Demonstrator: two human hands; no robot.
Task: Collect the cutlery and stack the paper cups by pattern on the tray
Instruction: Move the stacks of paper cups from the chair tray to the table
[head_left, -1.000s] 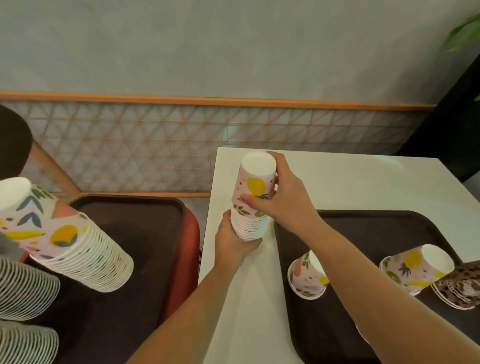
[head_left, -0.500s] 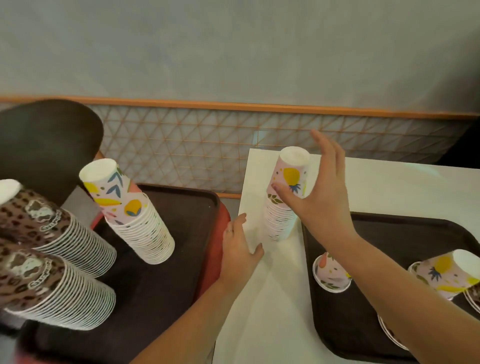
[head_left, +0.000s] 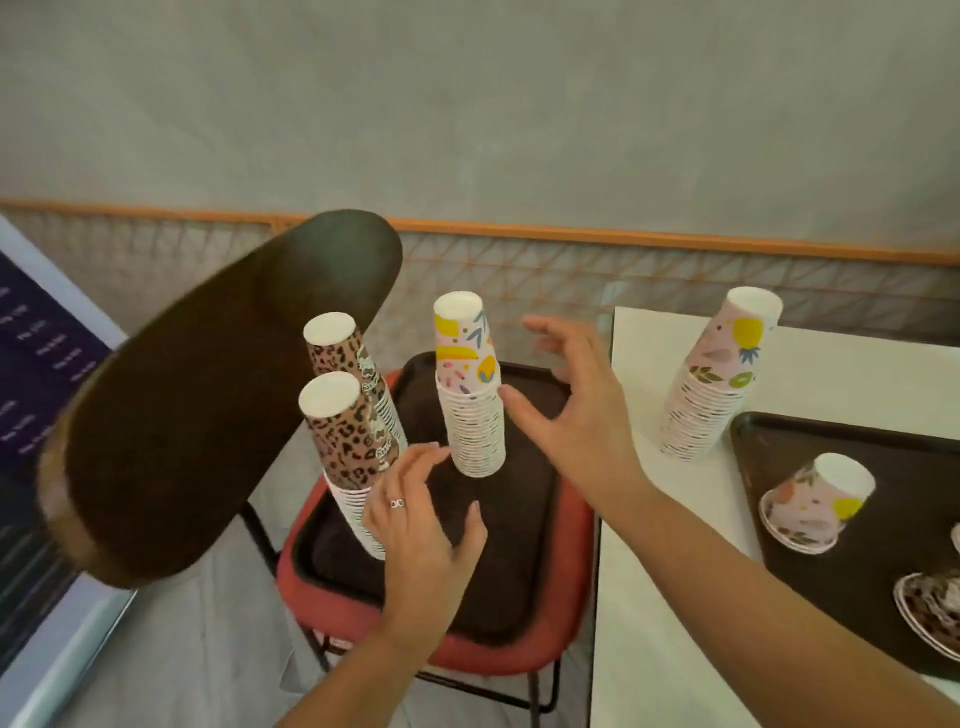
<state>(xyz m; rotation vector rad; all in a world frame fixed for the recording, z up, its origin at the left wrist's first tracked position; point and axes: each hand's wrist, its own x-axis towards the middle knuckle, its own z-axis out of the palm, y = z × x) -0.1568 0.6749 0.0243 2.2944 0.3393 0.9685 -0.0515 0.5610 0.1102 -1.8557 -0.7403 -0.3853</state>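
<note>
A dark tray (head_left: 498, 582) lies on a red chair seat. On it stand a tall stack of yellow-and-blue leaf-pattern cups (head_left: 470, 384) and two leopard-print stacks (head_left: 348, 436). My right hand (head_left: 576, 410) is open just right of the leaf stack, not touching it. Near the front leopard stack my left hand (head_left: 421, 525) hovers open over the tray. A pink pineapple-pattern stack (head_left: 719, 374) stands alone on the white table (head_left: 670, 571). A single pink cup (head_left: 815, 504) lies on a second dark tray (head_left: 852, 587). No cutlery shows.
The chair's dark curved backrest (head_left: 208, 405) looms at left, close to the leopard stacks. The red seat (head_left: 493, 660) rims the tray. A leopard-print cup (head_left: 930, 613) lies at the right edge. A wall with an orange rail runs behind.
Both hands have let go of the pink pineapple stack on the table and swung left to the chair tray. My view has turned left as well.
</note>
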